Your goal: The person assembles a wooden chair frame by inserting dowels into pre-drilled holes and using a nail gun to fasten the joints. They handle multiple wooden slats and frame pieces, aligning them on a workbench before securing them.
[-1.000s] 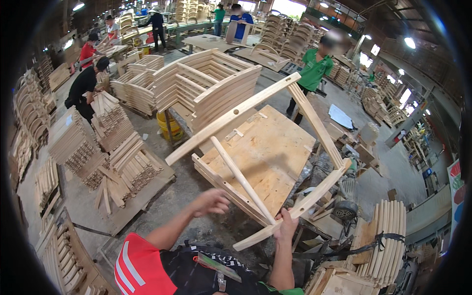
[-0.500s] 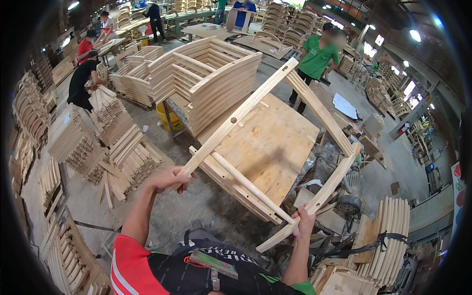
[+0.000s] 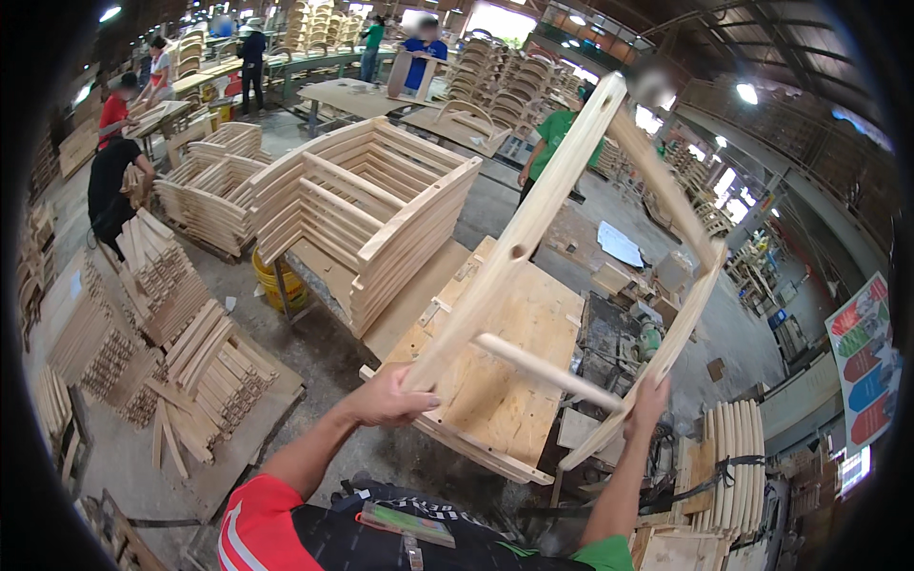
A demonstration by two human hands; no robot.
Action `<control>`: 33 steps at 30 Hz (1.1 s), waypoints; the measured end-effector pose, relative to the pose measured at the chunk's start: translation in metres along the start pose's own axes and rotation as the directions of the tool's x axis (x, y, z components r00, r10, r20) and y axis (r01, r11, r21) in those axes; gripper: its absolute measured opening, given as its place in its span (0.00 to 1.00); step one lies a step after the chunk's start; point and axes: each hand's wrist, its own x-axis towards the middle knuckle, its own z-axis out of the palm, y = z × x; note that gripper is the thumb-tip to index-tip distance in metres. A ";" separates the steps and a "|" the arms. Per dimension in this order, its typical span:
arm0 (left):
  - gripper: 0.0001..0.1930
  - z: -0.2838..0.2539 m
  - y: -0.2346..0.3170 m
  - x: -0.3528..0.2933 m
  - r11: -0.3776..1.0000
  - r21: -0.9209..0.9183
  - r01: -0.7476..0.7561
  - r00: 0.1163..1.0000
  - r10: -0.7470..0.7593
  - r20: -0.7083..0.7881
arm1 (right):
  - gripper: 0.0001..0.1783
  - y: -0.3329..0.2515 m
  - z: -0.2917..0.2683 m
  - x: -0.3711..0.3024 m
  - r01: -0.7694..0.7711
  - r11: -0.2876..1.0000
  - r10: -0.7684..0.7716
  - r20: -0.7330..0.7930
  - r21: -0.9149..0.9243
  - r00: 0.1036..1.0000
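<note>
My two hands hold up a pale four-sided wooden frame (image 3: 490, 290), tilted above a plywood-topped bench (image 3: 519, 366). It has two long side pieces with drilled holes, joined by a crosspiece at the far end and a round rung nearer me. My left hand (image 3: 388, 395) is closed around the near end of the left side piece. On the right side piece, close to the rung's joint, my right hand (image 3: 647, 404) has its grip. Part of the frame is smeared by motion.
Left of the bench rises a stack of similar frames (image 3: 409, 257), with a yellow bucket (image 3: 281, 285) beneath. Bundled wood strips (image 3: 209, 371) lie at left; strapped curved pieces (image 3: 733, 457) stand at right. A person in green (image 3: 552, 143) stands beyond the bench; others work farther back.
The frame has swung to the right and tipped up, its far end higher. Both hands have moved rightward with it, still gripping. The view has turned to the right.
</note>
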 end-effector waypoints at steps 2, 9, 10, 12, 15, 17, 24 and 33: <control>0.14 0.023 0.012 0.017 0.992 0.101 -0.071 0.997 0.075 -0.034 | 0.30 -0.053 0.030 0.013 0.185 0.950 -0.225 -0.141 -0.250 0.964; 0.21 0.105 -0.013 0.084 0.687 0.490 -0.537 0.797 0.603 0.030 | 0.33 -0.256 0.156 -0.054 0.361 0.886 -0.417 0.158 0.292 0.895; 0.22 0.116 -0.019 0.090 0.656 0.506 -0.559 0.776 0.630 0.040 | 0.32 -0.261 0.161 -0.051 0.328 0.886 -0.380 0.109 0.328 0.919; 0.24 0.123 -0.029 0.099 0.617 0.503 -0.605 0.753 0.648 0.111 | 0.25 -0.251 0.155 -0.035 0.218 0.931 -0.220 -0.025 0.295 0.975; 0.28 0.122 -0.031 0.115 0.628 0.517 -0.582 0.813 0.446 0.374 | 0.22 -0.205 0.119 -0.018 0.099 0.967 -0.090 -0.049 0.233 0.995; 0.32 0.081 -0.050 0.141 0.467 0.517 -0.717 0.658 0.697 0.284 | 0.21 -0.182 0.092 -0.020 0.018 0.928 -0.042 0.055 0.372 0.998; 0.38 -0.075 -0.078 0.214 0.551 0.833 -0.036 0.935 0.313 -0.167 | 0.26 -0.081 0.019 -0.006 -0.377 0.519 0.143 0.357 0.767 0.923; 0.27 -0.078 -0.153 0.188 0.640 0.681 0.356 0.870 0.039 -0.492 | 0.22 0.094 0.043 0.018 -0.560 0.827 0.561 0.104 -0.047 0.821</control>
